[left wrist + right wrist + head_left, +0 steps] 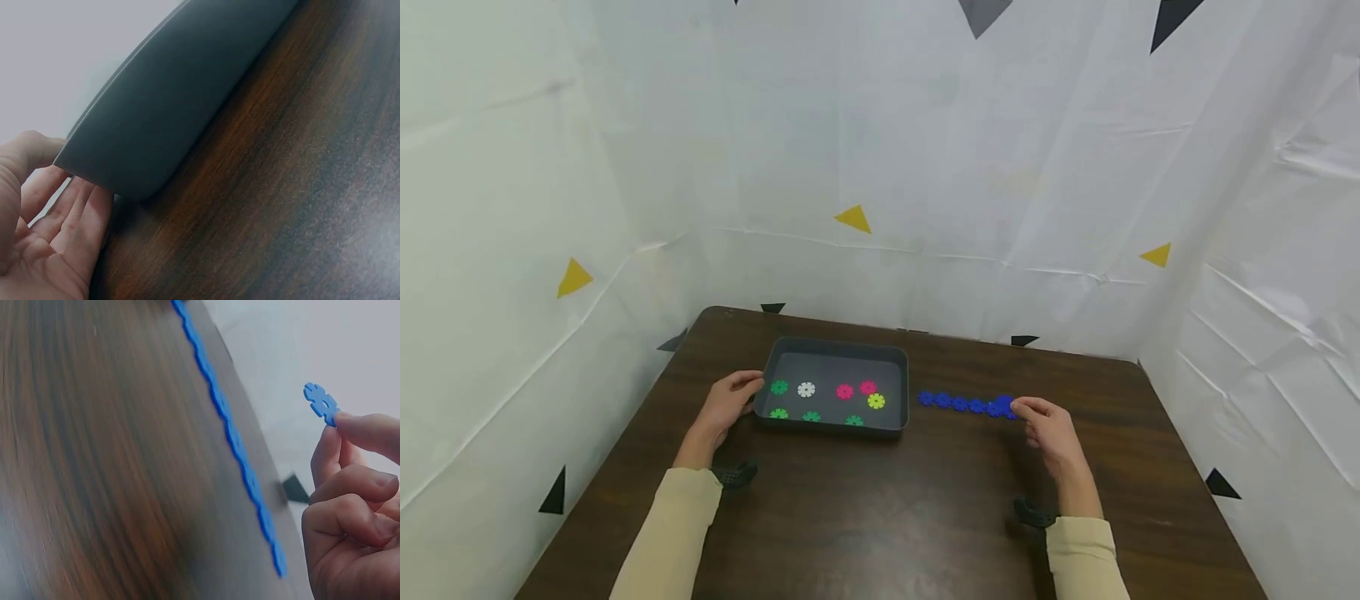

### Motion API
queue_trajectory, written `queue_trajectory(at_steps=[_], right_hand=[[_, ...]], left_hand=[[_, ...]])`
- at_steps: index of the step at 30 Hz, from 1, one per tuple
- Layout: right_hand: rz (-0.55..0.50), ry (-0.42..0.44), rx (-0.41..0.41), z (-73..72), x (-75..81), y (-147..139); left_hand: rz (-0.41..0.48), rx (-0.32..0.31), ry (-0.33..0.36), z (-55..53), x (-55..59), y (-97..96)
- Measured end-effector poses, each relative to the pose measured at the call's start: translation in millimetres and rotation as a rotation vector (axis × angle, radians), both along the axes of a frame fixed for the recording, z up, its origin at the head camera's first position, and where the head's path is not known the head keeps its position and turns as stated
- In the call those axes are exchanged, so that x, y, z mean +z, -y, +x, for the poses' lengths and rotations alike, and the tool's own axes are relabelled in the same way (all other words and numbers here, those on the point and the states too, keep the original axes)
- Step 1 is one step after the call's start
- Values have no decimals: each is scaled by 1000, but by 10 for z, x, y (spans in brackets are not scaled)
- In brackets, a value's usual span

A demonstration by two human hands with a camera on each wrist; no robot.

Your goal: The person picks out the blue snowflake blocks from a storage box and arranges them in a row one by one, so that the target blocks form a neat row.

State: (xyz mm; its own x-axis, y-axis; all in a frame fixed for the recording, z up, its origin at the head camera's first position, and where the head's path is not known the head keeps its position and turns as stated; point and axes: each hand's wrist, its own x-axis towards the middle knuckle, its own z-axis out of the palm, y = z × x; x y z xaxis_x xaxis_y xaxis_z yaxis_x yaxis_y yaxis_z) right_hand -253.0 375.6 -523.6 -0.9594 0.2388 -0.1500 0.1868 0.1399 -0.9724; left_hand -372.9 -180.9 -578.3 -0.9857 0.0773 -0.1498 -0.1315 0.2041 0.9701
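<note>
My right hand (1048,432) pinches a blue notched disc (321,404), shaped like a small flower, between thumb and index finger. In the head view that disc overlaps the right end of a row of blue discs (959,403), lying edge to edge on the table. The right wrist view shows the row (234,439) as a long scalloped strip, apart from the held disc. On the other side, my left hand (722,410) grips the left end of a dark grey tray (162,103), thumb at the rim and fingers against the outer wall.
Inside the tray lie several loose notched discs: green discs (779,387), a white disc (806,389), two pink discs (845,392) and a yellow disc (876,401). White sheeting (925,150) with triangle marks rises around the brown table (880,508).
</note>
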Motion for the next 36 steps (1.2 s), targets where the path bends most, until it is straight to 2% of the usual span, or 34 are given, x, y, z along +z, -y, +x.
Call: queue_trajectory(at_steps=[9,20,24,30,36], right_hand=[[163,43,-96,161,-5,-376],[240,100,-221,170,-51,-768],[255,148,-228,144,-77,-906],[283,218,-194,113,-109,-1011],[308,233,-143,51,-128,-1086]], left_hand=[[-7,1,7,-39,-11,20],[-5,17,16,-24,-1,-4],[-12,18,11,-20,4,-3],[-18,19,12,-10,22,-13],[-3,9,10,3,54,-25]])
